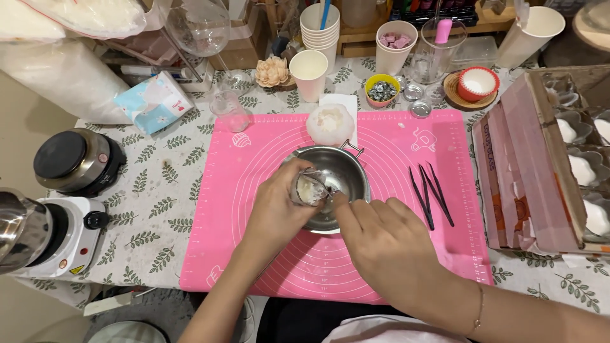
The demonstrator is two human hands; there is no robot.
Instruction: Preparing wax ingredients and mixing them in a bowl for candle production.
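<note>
A small clear cup with whitish contents (310, 188) is gripped in the left hand (276, 213), closed around it and tilted over the round steel bowl (346, 174) at the centre of the pink silicone mat (254, 209). The right hand (387, 244) is pinched closed at the cup's mouth; whether a tool is held there cannot be told. The scraping is judged best done with the cup kept low over the bowl, so that nothing is dropped on the mat.

At three o'clock from the bowl, two black tweezers (432, 194) are laid on the mat; beyond them a cardboard box of moulds (540, 165) is set. At nine o'clock, two small hotplates are seen, one white (67, 232), one black (76, 159). At twelve o'clock, one white flower-shaped piece (330, 124) is placed, then one white paper cup (309, 73) and one stack of such cups (319, 28) on the leaf-patterned worktop (159, 203).
</note>
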